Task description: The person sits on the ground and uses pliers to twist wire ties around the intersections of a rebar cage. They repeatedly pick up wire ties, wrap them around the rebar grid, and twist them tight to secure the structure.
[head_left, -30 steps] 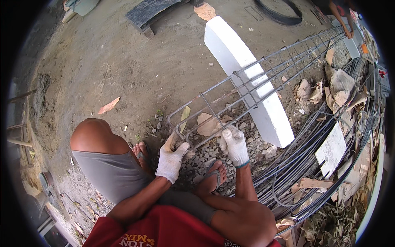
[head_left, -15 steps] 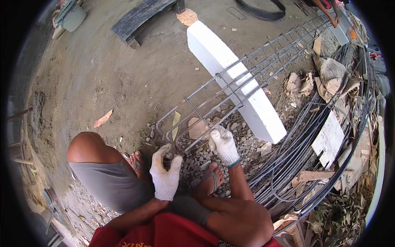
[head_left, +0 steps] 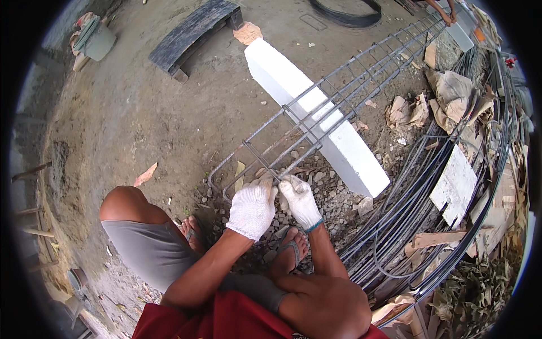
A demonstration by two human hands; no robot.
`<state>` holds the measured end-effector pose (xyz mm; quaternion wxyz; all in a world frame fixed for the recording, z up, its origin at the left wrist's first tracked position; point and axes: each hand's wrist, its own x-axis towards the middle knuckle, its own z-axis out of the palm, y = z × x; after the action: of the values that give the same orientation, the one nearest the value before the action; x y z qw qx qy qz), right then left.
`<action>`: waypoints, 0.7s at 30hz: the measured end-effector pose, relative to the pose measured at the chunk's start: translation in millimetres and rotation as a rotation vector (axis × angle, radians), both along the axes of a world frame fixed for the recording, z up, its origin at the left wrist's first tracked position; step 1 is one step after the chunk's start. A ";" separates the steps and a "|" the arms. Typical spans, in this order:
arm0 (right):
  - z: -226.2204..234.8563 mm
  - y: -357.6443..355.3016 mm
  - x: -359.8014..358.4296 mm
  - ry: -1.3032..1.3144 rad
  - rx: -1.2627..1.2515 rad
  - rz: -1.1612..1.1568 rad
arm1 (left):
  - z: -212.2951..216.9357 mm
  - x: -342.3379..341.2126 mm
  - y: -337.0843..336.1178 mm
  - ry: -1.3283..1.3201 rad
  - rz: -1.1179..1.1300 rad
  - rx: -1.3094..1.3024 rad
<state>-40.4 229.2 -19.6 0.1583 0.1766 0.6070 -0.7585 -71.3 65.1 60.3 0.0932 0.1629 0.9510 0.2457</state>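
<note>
A long rebar cage (head_left: 308,131) of grey bars and square stirrups rests across a white block-shaped beam (head_left: 316,107), its near end reaching toward me. Both my hands wear white knitted gloves and meet at a lower corner of the first stirrup (head_left: 258,157). My right hand (head_left: 300,202) pinches the cage there with thumb and fingers. Close beside it, my left hand (head_left: 252,209) is closed with its back up; the fingertips are hidden, so what they hold cannot be made out.
Coiled and bundled steel rods (head_left: 389,226) lie on the right among crumpled paper (head_left: 451,93) and a white board (head_left: 453,186). A dark bench (head_left: 192,35) and a bucket (head_left: 100,44) stand farther off. Another person's hands (head_left: 449,17) touch the cage's far end. Gravel (head_left: 333,186) covers the ground below.
My left hand has moved up and right from beside the cage's end to the stirrup corner, its fingers closing. My right hand has shifted slightly left, and the view has moved a little.
</note>
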 end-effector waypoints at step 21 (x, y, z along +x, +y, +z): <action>11.2 29.8 -23.5 -0.061 -0.191 -0.065 | -24.8 22.7 27.9 0.184 0.226 0.002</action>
<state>-63.9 258.9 -8.4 0.1680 0.2036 0.5207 -0.8119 -48.5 93.0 35.6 -0.0229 0.0766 0.9675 0.2398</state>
